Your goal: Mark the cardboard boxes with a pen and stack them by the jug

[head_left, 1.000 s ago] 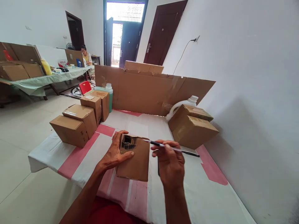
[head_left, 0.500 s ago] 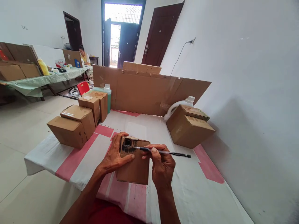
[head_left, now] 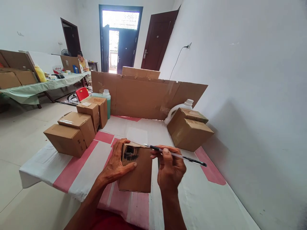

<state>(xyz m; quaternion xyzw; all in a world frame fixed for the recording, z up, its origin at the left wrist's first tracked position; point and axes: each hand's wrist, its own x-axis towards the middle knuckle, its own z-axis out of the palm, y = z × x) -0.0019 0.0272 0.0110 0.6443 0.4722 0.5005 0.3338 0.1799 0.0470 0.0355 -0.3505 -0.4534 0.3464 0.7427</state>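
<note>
A small brown cardboard box point(head_left: 137, 177) is tilted toward me above the near part of the table. Near its top left corner is a black scribbled patch point(head_left: 130, 154). My left hand point(head_left: 120, 163) grips the box's left side, thumb across the front face and fingers over the edge. Between the thumb and fingers of my right hand point(head_left: 170, 166) is a black-and-clear pen point(head_left: 178, 156), pointing left. Its tip hovers by the box's upper edge, to the right of the black patch; whether it touches is hard to tell.
Several cardboard boxes point(head_left: 66, 137) line the table's left side, beside a bottle of green liquid point(head_left: 107, 103). More boxes point(head_left: 194, 134) and a white jug point(head_left: 179, 108) stand at right. A cardboard panel point(head_left: 134, 95) closes the back. A person point(head_left: 82, 62) sits at another table point(head_left: 57, 82).
My right hand has moved the pen up and to the right, off the black patch. My left hand keeps its hold on the box. The whole view has shifted slightly.
</note>
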